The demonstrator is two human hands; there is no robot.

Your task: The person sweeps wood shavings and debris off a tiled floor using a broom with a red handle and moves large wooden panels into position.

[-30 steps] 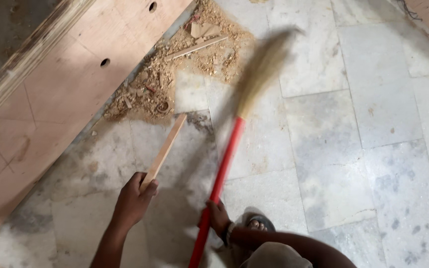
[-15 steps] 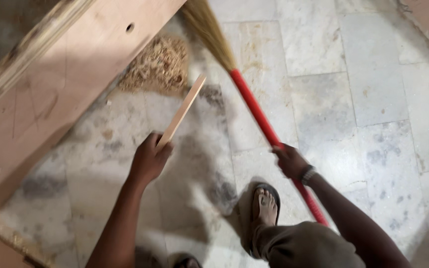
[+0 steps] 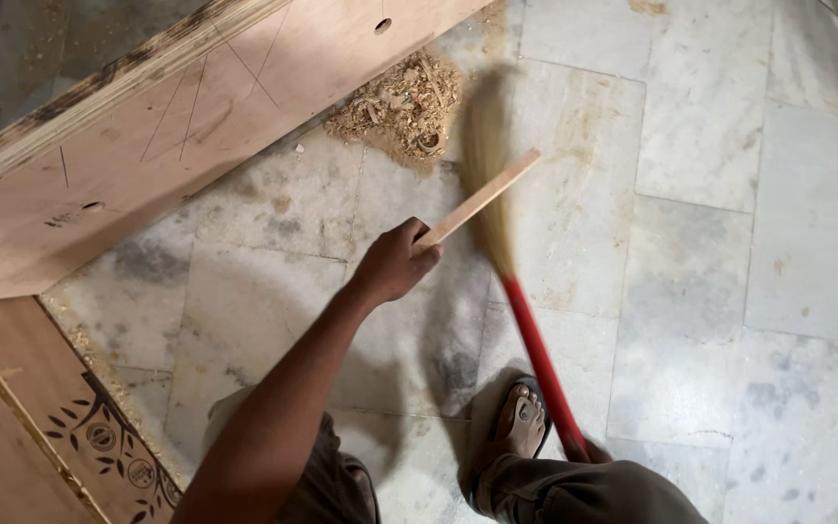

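Broom [image 3: 516,291], red handle and straw head, blurred mid-sweep just beside the sawdust pile [image 3: 402,105] on the marble floor [image 3: 729,243]. Left hand [image 3: 395,262] closed round a thin wood strip [image 3: 477,199] angled toward the pile. Right hand [image 3: 594,452] mostly hidden low on the handle; grip can't tell. Plywood board [image 3: 196,126] left of the pile. Judged: gathering stroke; next needs bristles drawn through the pile.
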